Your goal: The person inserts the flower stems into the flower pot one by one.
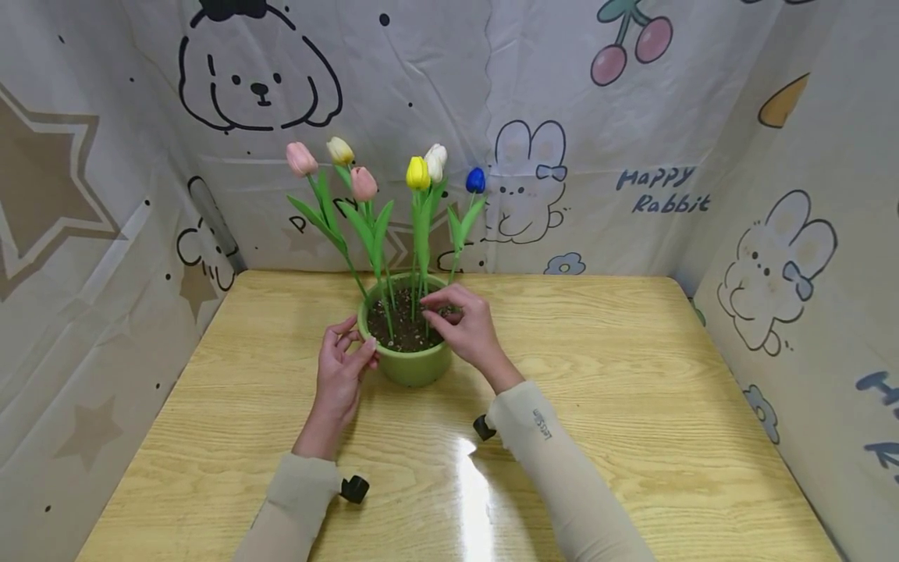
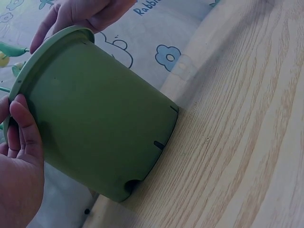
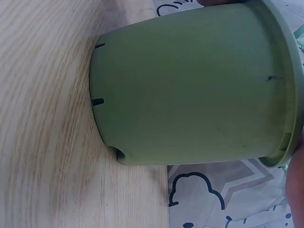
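Observation:
A green flowerpot [image 1: 416,367] filled with dark soil [image 1: 403,332] stands upright on the table, several tulips rising from it. My left hand [image 1: 341,367] grips the pot's rim at its left, thumb in front; the left wrist view shows this hand [image 2: 21,152] at the rim too. Over the right part of the soil, my right hand [image 1: 467,324] pinches a thin stem low down, seemingly that of the white tulip [image 1: 436,162]. Close by stand a yellow tulip [image 1: 417,173] and a blue tulip [image 1: 475,180]. Toward the left are pink tulips [image 1: 364,184] and a cream tulip [image 1: 340,151].
The pot rests on a light wood-grain table [image 1: 597,390], whose back edge lies just behind it. A printed cloth [image 1: 414,86] with cartoon animals hangs behind and along both sides. A small black device [image 1: 354,489] sits at each sleeve cuff.

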Demonstrator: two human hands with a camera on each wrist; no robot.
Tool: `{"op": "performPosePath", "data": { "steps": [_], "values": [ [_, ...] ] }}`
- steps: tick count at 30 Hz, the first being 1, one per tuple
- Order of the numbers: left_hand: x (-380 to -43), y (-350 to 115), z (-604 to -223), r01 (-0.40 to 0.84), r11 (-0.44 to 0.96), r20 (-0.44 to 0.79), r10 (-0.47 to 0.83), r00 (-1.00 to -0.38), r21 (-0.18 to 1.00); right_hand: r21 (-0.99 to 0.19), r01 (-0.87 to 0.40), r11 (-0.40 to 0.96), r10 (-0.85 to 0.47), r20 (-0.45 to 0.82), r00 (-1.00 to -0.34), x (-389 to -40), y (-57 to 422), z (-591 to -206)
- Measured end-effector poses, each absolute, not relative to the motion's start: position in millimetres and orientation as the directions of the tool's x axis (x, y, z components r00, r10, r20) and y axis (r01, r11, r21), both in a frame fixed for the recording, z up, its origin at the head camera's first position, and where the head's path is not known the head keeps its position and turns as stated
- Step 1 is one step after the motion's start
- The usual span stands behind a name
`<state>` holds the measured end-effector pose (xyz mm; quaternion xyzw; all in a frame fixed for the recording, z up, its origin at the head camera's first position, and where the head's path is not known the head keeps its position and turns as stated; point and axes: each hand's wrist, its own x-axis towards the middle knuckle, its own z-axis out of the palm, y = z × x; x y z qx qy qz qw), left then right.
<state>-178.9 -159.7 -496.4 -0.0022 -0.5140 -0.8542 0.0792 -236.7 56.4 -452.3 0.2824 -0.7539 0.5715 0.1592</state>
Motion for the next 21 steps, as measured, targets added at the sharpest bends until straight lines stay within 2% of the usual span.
{"op": "performPosePath", "data": {
  "steps": [21],
  "values": [
    [-178.3,-159.3,-496.1,0.137,-0.46,0.084,-0.133,-0.988,0.877,-0.713,-0.666,0.218,-0.305,0.598,-0.741,-241.2,58.5,-455.4]
  ]
}}
